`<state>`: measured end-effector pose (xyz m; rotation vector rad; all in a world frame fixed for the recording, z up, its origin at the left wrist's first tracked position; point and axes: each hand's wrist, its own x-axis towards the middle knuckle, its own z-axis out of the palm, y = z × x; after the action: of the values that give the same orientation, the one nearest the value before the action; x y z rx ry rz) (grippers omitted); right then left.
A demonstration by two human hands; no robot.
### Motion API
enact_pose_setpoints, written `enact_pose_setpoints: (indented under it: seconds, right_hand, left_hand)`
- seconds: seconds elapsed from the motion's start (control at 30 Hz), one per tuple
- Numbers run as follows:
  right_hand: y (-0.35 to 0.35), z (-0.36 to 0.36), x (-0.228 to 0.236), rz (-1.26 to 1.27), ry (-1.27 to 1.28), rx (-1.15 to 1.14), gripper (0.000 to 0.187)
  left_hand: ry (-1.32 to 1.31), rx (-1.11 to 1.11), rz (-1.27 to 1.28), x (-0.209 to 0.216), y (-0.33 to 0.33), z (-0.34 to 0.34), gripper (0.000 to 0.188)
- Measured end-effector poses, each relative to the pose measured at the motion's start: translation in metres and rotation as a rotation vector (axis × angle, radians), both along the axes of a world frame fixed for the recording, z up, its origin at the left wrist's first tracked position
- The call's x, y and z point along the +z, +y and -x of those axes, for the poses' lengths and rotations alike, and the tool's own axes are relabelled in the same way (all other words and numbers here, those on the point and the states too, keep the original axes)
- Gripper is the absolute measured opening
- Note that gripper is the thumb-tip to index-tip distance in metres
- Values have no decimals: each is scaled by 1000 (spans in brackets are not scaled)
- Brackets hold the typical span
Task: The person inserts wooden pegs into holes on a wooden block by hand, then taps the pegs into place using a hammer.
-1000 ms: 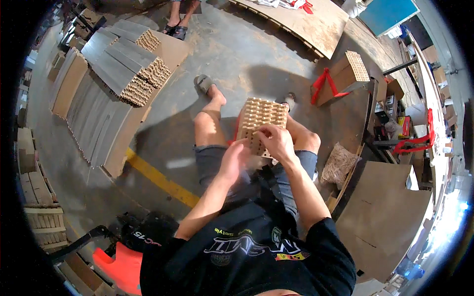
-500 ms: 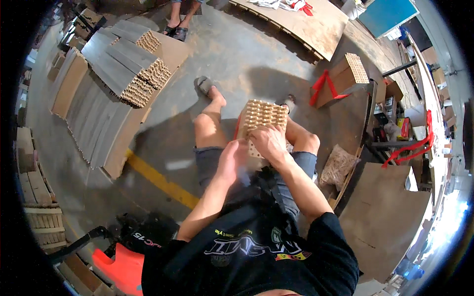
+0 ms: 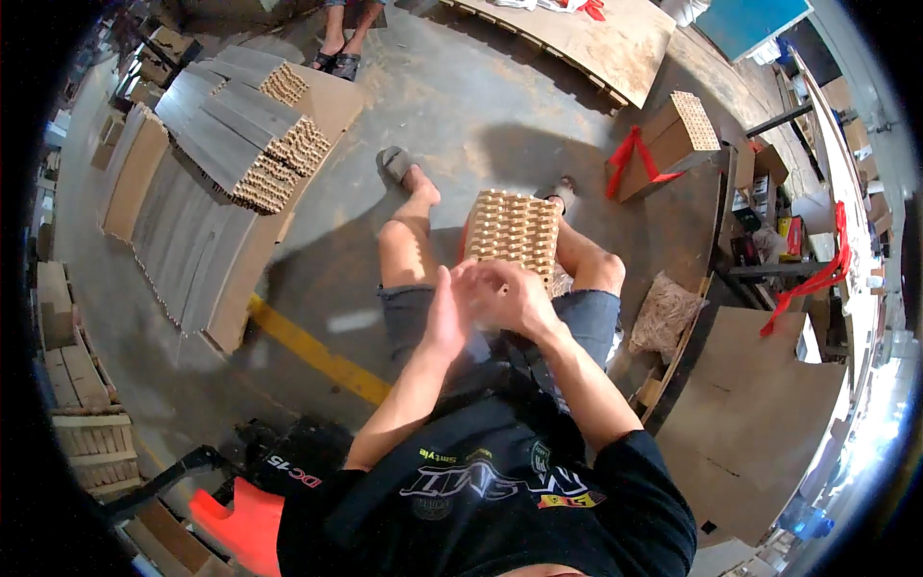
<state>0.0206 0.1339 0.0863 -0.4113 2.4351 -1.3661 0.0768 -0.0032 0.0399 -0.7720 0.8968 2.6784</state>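
Between my knees stands an upright bundle (image 3: 515, 231) of pale brown square pieces. Rows of small light-coloured pegs stick up from its top face, and its near side is hidden behind my hands. My left hand (image 3: 448, 313) is cupped just in front of the bundle, its fingers curled in toward the right hand; anything in the palm is hidden. My right hand (image 3: 522, 300) bends over toward the left palm at the bundle's near edge. Its fingertips are smeared by motion, and whether they grip anything does not show.
Long grey strips (image 3: 226, 125) lie stacked on cardboard at the left. A similar bundle tied with red ribbon (image 3: 663, 154) stands at right. Beside my right knee lies a clear bag of small pieces (image 3: 665, 315). Cardboard (image 3: 760, 413) covers the right side. Another person's feet (image 3: 336, 58) show at the far edge.
My right hand has drawn back from the bundle's top toward my body and now meets the left hand. More of the pegged top face shows. The left hand has hardly moved.
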Motion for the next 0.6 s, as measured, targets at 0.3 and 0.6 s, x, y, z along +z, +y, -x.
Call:
enact_pose_setpoints:
  seconds: [0.3,0.6]
  right_hand:
    - [5,35,-42,-280,464,72,14]
    - [-4,36,-22,-493,574,325,12]
  left_hand:
    - [-147,131,58,-12,3,-3,59]
    - [-105,117,30,-21,3,1,54]
